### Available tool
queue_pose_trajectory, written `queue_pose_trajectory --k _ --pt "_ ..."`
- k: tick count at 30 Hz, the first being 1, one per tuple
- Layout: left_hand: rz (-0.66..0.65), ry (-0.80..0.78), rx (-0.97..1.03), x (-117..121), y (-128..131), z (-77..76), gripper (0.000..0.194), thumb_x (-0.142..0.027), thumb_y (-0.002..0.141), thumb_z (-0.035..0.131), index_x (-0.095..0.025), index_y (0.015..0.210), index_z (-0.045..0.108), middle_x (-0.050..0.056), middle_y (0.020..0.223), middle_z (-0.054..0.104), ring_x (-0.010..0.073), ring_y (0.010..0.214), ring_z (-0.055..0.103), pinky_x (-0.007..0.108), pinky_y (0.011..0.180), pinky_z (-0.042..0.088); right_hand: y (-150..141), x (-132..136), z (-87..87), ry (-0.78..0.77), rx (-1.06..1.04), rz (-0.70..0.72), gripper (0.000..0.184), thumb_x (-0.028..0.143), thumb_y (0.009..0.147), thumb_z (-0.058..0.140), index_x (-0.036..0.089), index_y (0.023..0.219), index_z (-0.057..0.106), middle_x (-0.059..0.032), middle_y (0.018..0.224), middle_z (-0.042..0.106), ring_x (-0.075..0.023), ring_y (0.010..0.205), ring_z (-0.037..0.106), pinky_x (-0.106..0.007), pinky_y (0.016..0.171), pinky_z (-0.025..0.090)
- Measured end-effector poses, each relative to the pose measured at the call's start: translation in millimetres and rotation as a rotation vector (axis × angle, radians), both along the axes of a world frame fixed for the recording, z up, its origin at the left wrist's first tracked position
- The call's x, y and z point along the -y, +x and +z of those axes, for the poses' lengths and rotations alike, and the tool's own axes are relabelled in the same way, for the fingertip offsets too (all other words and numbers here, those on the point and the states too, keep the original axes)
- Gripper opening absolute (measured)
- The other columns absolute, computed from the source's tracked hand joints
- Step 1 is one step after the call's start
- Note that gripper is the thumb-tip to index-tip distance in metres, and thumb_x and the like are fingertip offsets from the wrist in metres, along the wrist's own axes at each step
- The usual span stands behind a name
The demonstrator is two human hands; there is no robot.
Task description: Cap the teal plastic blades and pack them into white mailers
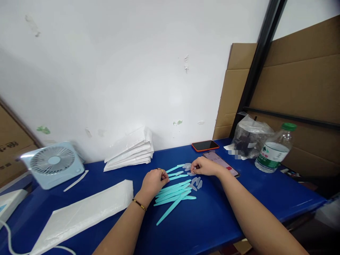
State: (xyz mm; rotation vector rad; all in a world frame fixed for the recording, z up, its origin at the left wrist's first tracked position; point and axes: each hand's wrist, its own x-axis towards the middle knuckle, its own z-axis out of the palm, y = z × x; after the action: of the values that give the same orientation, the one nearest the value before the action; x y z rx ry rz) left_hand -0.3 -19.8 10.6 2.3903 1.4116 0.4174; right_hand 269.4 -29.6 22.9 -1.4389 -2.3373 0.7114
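Several turquoise eyebrow razors (172, 191) lie in a loose pile on the blue table, one slanting across the others. My left hand (155, 182) is closed on the handle end of another turquoise razor (178, 176), above the pile. At that razor's far end, my right hand (203, 166) pinches a small clear plastic cap (191, 174); whether cap and blade touch is too small to tell. More turquoise razors (175, 168) lie just beyond my left fingers. Loose clear caps (196, 182) are scattered below my right hand, with others (187, 165) beside its fingertips.
A white padded mailer (90, 209) lies at left, and a stack of mailers (130, 150) leans by the wall. A light-blue fan (53, 163) stands far left. On the right are an orange-edged phone (205, 145), another phone (223, 163), a bagged cup (249, 138) and a water bottle (275, 150).
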Motion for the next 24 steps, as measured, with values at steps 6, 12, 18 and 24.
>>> queue_pose_trajectory --k 6,12,18,24 --pt "0.002 -0.02 0.002 0 1 0.0 0.009 -0.031 0.07 0.061 -0.023 0.072 0.065 -0.003 0.072 0.064 0.0112 0.064 0.054 0.022 0.054 0.029 -3 1 0.3 -0.004 -0.054 -0.018 0.025 0.033 0.072 0.059 0.015 0.085 0.07 -0.0034 0.073 0.068 -0.0124 0.06 0.056 -0.019 0.052 0.038" --pt "0.022 -0.023 -0.004 -1 -2 -0.6 0.009 -0.031 0.07 0.062 -0.023 0.07 0.065 -0.003 0.071 0.064 0.0108 0.063 0.054 0.022 0.053 0.029 1 1 0.3 -0.01 -0.03 0.05 0.021 0.033 0.065 0.068 0.017 0.077 0.072 -0.0021 0.074 0.068 -0.0127 0.061 0.058 -0.019 0.053 0.039" --pt "0.024 -0.022 0.007 -3 -3 -3.3 0.008 -0.031 0.069 0.063 -0.023 0.069 0.066 -0.003 0.07 0.064 0.0107 0.062 0.054 0.021 0.054 0.029 -6 -3 -8.5 0.041 -0.054 -0.003 0.017 0.033 0.067 0.067 0.018 0.075 0.072 -0.0028 0.074 0.068 -0.0134 0.062 0.06 -0.02 0.055 0.041" --pt "0.001 0.009 -0.002 -4 0 -4.5 0.008 -0.03 0.07 0.062 -0.024 0.071 0.066 -0.003 0.071 0.064 0.0117 0.065 0.054 0.022 0.057 0.031 -25 -9 -18.9 0.146 -0.121 0.02 0.018 0.035 0.07 0.067 0.019 0.074 0.073 -0.0034 0.076 0.064 -0.0121 0.064 0.058 -0.02 0.057 0.041"
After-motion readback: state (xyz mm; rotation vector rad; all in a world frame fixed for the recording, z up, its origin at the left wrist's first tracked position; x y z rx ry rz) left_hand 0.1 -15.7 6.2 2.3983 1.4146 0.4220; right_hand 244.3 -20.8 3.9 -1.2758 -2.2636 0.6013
